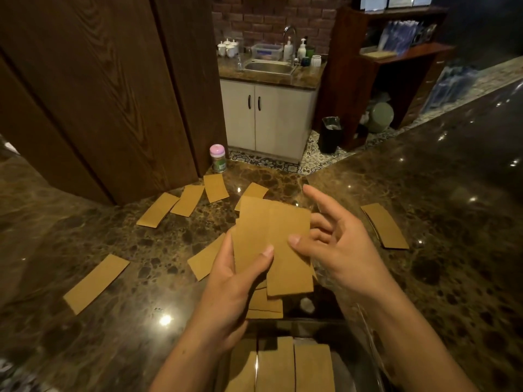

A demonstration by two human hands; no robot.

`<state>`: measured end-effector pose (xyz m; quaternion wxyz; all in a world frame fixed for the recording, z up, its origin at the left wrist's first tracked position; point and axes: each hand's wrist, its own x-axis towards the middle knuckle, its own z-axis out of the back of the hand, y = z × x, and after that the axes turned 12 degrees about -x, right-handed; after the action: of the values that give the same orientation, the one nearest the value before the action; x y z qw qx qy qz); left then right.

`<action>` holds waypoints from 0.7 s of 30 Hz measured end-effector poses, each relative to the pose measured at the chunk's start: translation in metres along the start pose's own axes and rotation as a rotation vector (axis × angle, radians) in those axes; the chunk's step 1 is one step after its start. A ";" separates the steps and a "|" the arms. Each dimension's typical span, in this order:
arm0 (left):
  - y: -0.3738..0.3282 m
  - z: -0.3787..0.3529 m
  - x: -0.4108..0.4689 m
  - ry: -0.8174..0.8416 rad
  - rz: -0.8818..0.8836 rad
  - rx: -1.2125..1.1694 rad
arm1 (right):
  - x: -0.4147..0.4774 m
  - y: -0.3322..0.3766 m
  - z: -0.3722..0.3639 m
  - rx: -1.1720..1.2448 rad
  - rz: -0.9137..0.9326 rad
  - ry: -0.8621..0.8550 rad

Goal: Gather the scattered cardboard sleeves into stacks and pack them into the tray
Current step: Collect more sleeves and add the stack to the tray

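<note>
Above the dark marble counter [127,321] my left hand [232,284] grips a stack of brown cardboard sleeves [271,230], thumb on top. My right hand [331,239] pinches the same stack's right side, thumb on its face, index finger raised and stretched out. Several loose sleeves lie flat on the counter: one at the near left [96,282], a row at the back left [188,199], one at the right [385,224], some under the held stack [266,304]. The clear tray [370,346] at the bottom edge holds upright sleeves [283,366].
A pink-lidded jar [218,158] stands at the counter's far edge beside a wooden panel [99,94]. Beyond it are a white sink cabinet [268,114], a black bin [329,134] on the tiled floor and wooden shelves [396,52].
</note>
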<state>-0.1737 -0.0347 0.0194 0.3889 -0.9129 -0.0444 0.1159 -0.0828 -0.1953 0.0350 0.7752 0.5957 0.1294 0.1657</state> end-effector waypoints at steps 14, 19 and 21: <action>-0.001 0.009 0.004 -0.004 -0.096 0.219 | -0.009 0.005 0.019 -0.579 0.085 0.121; -0.002 0.015 0.003 0.092 -0.010 0.294 | -0.001 0.010 0.022 -0.754 0.030 0.337; -0.001 0.013 0.004 0.117 -0.013 0.320 | -0.001 0.010 0.020 -0.738 0.047 0.494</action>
<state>-0.1736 -0.0238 0.0108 0.5321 -0.8441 -0.0085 0.0655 -0.0763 -0.2113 0.0496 0.8778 0.2243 0.2295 0.3557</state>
